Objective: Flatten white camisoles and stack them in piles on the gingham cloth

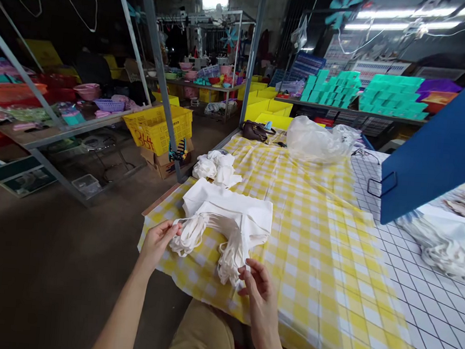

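Note:
A stack of white cloth pieces lies on the yellow-checked tablecloth in front of me. Two bunches of thin white straps hang from its near side, a left bunch and a right bunch. My left hand is closed in a pinch on one strap, drawn out to the left from the stack. Beside the right bunch, my right hand has its fingers curled, with a bit of white strap between thumb and fingertips. Behind the stack sits a crumpled white cloth pile.
A clear plastic bag and a dark handbag lie at the table's far end. On the right, a blue panel slants over more white straps. A metal post and yellow crate stand left.

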A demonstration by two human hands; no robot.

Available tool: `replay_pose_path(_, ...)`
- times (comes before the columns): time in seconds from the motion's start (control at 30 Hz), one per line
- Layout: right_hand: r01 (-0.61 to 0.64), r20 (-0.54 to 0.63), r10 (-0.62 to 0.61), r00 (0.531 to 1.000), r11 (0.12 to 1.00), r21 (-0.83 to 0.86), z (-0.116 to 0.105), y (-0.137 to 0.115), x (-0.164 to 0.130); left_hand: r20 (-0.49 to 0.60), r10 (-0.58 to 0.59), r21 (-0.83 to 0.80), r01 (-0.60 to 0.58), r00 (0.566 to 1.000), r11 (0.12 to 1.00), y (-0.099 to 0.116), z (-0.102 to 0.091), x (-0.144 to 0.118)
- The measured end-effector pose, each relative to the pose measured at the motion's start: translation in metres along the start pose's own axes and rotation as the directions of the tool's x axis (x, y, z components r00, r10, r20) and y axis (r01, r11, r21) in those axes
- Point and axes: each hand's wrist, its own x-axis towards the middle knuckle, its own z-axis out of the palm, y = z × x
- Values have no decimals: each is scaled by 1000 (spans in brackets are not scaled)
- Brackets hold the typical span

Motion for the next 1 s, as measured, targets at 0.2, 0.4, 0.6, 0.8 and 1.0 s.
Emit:
replay_pose_path(0.2, 15, 17, -13, 1000, 997, -81, 1, 7, -1, -3, -28, 10, 28, 1000, 1000, -8, 1, 2)
replay_pose_path(0.4, 101, 142, -75, 987, 977, -186, 1, 17, -8, 11, 0, 49, -1, 1000, 999, -12, 2, 0)
replay_pose_path(0.6, 267, 261, -188, 947, 911, -314, 1, 20, -10, -12, 25, 8, -25, 1000, 1000, -14, 3, -1)
replay_pose_path(0.8, 300, 331, -175, 927, 875, -379, 0, 21, -9, -6, 14, -11, -14, 1000, 1000, -11, 5, -5)
replay_pose_path(1.0, 348, 336, -216, 917, 844, -408, -2, 26, -9, -30, 0, 26, 1, 1000, 1000, -14, 4, -6)
